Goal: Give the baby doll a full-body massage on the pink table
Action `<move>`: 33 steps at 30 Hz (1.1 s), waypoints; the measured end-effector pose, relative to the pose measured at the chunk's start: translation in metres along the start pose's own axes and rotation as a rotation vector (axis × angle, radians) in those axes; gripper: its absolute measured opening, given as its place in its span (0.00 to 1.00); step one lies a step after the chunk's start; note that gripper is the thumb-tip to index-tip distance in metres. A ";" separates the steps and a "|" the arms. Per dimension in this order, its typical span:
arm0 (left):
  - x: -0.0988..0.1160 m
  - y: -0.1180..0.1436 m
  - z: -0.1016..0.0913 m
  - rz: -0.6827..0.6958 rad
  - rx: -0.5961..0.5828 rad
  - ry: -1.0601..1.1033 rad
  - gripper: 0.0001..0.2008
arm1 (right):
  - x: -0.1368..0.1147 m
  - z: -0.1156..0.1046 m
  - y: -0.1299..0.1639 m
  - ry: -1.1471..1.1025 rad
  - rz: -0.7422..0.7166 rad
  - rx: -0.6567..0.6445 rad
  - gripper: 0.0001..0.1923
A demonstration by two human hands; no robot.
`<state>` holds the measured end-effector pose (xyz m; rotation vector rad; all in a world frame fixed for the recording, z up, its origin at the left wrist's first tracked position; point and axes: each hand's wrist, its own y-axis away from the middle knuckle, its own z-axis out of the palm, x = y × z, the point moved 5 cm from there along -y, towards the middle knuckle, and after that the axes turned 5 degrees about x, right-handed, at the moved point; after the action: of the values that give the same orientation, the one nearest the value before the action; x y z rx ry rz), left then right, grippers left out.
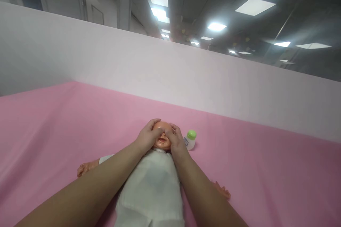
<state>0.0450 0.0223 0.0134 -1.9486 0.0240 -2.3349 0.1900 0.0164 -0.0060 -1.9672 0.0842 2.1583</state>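
A baby doll (154,188) with a white cloth body lies on its back, its head toward the far side. My left hand (147,136) wraps round one side of the doll's head, fingers curled up over the top. Round the other side of the head curves my right hand (176,140). Both thumbs press on the face near the nose and cover the eyes; the mouth shows below them. Just right of my right hand stands a small clear bottle (190,141) with a green cap. My forearms partly hide the doll's arms, which stretch out to the sides.
A pink sheet (253,170) with soft creases covers the surface under the doll. Behind it rises a low white wall (170,71) across the whole view. Beyond the wall are a door (101,9) and lit ceiling panels.
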 end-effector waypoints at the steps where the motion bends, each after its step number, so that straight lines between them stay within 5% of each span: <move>1: 0.000 0.001 0.000 -0.008 -0.006 0.016 0.27 | 0.001 0.000 -0.001 -0.019 0.012 -0.008 0.33; 13: -0.013 -0.005 -0.001 -0.090 -0.009 0.207 0.28 | -0.002 -0.002 -0.002 -0.146 0.020 -0.015 0.28; 24: -0.005 0.008 -0.002 -0.327 -0.046 0.506 0.34 | 0.003 -0.009 0.001 -0.368 0.139 -0.079 0.32; 33: -0.013 0.002 -0.003 -0.265 -0.079 0.492 0.32 | -0.003 -0.012 0.003 -0.431 0.213 -0.193 0.35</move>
<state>0.0443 0.0216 0.0002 -1.4282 -0.1124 -2.9723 0.2014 0.0104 -0.0051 -1.5936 0.0150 2.7750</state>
